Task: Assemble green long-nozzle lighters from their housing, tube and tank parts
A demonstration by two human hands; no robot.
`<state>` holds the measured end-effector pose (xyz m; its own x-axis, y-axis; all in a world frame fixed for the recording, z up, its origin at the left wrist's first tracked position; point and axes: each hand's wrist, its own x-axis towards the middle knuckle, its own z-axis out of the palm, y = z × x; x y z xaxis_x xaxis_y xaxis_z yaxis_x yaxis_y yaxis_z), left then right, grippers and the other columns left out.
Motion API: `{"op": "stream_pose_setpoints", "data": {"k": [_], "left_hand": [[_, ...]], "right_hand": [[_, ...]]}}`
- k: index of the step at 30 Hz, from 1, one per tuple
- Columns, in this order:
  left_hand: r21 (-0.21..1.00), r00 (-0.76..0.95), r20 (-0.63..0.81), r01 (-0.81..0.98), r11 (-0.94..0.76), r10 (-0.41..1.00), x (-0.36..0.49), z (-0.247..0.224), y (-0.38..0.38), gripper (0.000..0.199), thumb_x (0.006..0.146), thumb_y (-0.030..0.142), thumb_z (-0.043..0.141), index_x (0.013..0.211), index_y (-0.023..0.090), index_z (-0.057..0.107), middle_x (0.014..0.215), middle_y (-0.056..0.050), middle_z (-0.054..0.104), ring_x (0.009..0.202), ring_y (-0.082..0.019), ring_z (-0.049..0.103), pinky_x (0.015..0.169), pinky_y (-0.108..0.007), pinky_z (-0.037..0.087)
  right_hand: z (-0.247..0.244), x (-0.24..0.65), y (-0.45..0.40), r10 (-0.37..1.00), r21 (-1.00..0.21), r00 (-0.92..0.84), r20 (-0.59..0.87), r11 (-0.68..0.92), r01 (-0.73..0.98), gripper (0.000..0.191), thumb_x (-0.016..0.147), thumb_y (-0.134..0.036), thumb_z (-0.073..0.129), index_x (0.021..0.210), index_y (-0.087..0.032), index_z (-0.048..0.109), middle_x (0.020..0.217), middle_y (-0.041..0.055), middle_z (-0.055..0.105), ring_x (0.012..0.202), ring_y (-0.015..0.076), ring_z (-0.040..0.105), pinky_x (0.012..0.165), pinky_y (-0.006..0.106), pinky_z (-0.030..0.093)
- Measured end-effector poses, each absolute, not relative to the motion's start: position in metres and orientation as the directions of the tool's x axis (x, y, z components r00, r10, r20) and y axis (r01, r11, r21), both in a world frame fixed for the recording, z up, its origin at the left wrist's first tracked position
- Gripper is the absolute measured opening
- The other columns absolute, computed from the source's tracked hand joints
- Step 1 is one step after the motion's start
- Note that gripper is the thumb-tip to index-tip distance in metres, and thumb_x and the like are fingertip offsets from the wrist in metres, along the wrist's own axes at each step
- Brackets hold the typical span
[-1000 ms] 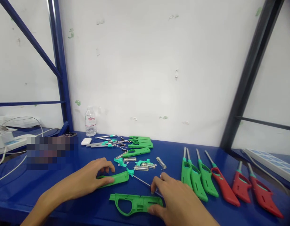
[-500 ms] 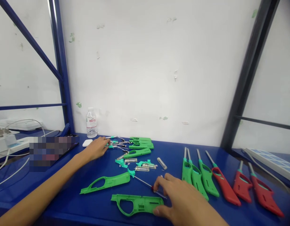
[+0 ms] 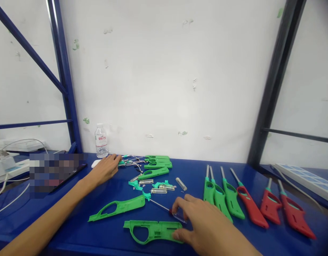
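At the back left, my left hand [image 3: 107,167] reaches to a pile of thin metal tubes with wires [image 3: 130,162]. Its fingers are stretched forward and slightly bent at the pile's left edge; the tips are partly hidden. My right hand [image 3: 206,222] is low in front, thumb and fingers apart. Its thumb touches the right end of a green lighter shell half [image 3: 153,233], inner side up. Close to its index finger lies a screwdriver [image 3: 161,205] with a clear and red handle. Another green shell half [image 3: 121,207] lies further left.
Clear fuel tanks [image 3: 159,191] and teal plastic parts [image 3: 135,185] lie mid-table, with green shells [image 3: 158,163] behind. Green lighters [image 3: 229,199] and red lighters [image 3: 270,206] line the right. A water bottle [image 3: 101,141], a white case [image 3: 95,163] and a dark device [image 3: 65,177] stand or lie left.
The whole view has shifted slightly. My left hand has drawn back a little at the pile's left edge. My right hand stays beside the shell half and the screwdriver.
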<state>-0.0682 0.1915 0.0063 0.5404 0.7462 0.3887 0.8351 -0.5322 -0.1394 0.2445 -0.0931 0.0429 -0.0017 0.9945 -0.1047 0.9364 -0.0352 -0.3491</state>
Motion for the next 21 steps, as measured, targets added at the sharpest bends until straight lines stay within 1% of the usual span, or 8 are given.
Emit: {"op": "stream_pose_setpoints", "data": {"k": [6,8,10,12,14,17,19,21], "left_hand": [[-0.028,0.505,0.556,0.805,-0.592,0.66,-0.07,0.023,0.136,0.038,0.108,0.042,0.07,0.137,0.02,0.065,0.134,-0.01,0.069,0.112,-0.026,0.072,0.097,-0.048,0.063],[0.017,0.519,0.571,0.767,-0.642,0.636,-0.071,0.02,0.105,0.037,0.115,0.038,0.051,0.147,0.02,0.058,0.128,-0.011,0.068,0.106,-0.024,0.073,0.095,-0.045,0.063],[0.057,0.541,0.574,0.723,-0.688,0.615,-0.073,0.014,0.071,0.043,0.118,0.038,0.033,0.155,0.027,0.053,0.129,-0.012,0.066,0.104,-0.024,0.075,0.092,-0.035,0.062],[0.084,0.582,0.556,0.67,-0.737,0.593,-0.073,0.007,0.04,0.044,0.117,0.038,0.036,0.159,0.033,0.05,0.133,-0.01,0.066,0.109,-0.022,0.076,0.093,-0.025,0.06],[0.106,0.602,0.552,0.635,-0.765,0.576,-0.072,-0.002,0.016,0.044,0.117,0.036,0.038,0.159,0.037,0.05,0.131,-0.007,0.067,0.104,-0.018,0.077,0.092,-0.019,0.059],[0.224,0.586,0.575,0.558,-0.799,0.571,-0.067,-0.014,-0.004,0.042,0.115,0.033,0.042,0.154,0.043,0.056,0.124,-0.004,0.069,0.096,-0.014,0.078,0.089,-0.014,0.057],[0.324,0.522,0.604,0.529,-0.784,0.602,-0.063,-0.02,-0.01,0.038,0.115,0.036,0.046,0.148,0.045,0.062,0.122,-0.002,0.069,0.098,-0.015,0.077,0.092,-0.015,0.056],[0.396,0.45,0.625,0.522,-0.755,0.638,-0.06,-0.025,-0.012,0.033,0.114,0.04,0.049,0.142,0.045,0.066,0.122,-0.002,0.068,0.103,-0.016,0.076,0.096,-0.016,0.054]], "right_hand": [[0.045,0.246,-0.092,0.999,-0.385,0.007,-0.034,-0.02,0.923,0.028,0.097,-0.034,0.083,0.123,-0.029,0.076,0.126,0.0055,0.077,0.117,0.0343,0.072,0.097,0.042,0.048],[0.043,0.247,-0.09,1.0,-0.459,0.011,0.023,0.0,0.888,0.04,0.098,-0.042,0.082,0.135,-0.031,0.072,0.124,0.0043,0.078,0.113,0.0332,0.073,0.093,0.04,0.048],[0.041,0.247,-0.087,0.997,-0.569,0.016,0.077,0.031,0.822,0.061,0.097,-0.049,0.081,0.152,-0.035,0.061,0.117,0.0025,0.079,0.106,0.0318,0.074,0.085,0.038,0.048],[0.039,0.246,-0.084,0.995,-0.665,0.004,0.101,0.064,0.745,0.073,0.095,-0.054,0.081,0.16,-0.037,0.054,0.109,0.0005,0.08,0.099,0.03,0.074,0.079,0.036,0.048],[0.038,0.244,-0.081,0.994,-0.707,-0.03,0.109,0.099,0.7,0.061,0.094,-0.052,0.08,0.15,-0.037,0.064,0.102,-0.0007,0.081,0.092,0.0279,0.074,0.077,0.035,0.048],[0.037,0.241,-0.078,0.986,-0.72,-0.11,0.125,0.166,0.673,0.029,0.09,-0.032,0.078,0.119,-0.032,0.082,0.088,-0.0006,0.081,0.079,0.024,0.073,0.073,0.033,0.049],[0.036,0.241,-0.076,0.982,-0.736,-0.14,0.124,0.185,0.651,0.029,0.085,-0.018,0.075,0.11,-0.03,0.084,0.081,-0.0012,0.08,0.072,0.0215,0.072,0.069,0.031,0.05],[0.035,0.242,-0.075,0.982,-0.753,-0.149,0.113,0.183,0.633,0.032,0.084,-0.015,0.073,0.11,-0.029,0.084,0.08,-0.002,0.079,0.066,0.0193,0.071,0.066,0.03,0.051]]}}
